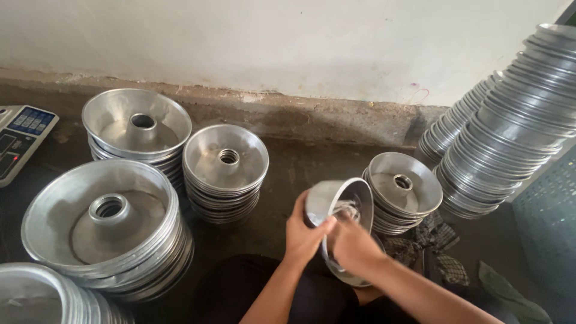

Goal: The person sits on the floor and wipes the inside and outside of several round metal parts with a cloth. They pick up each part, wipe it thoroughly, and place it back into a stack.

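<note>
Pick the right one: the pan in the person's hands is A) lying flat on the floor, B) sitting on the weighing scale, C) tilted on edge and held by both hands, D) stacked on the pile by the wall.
C: the metal tube pan is tipped on edge, gripped by the left hand and the right hand, clear of the stacks.

The small silver ring-shaped metal pan point(339, 201) is tilted on its edge, low in the frame's centre, slightly blurred.
</note>
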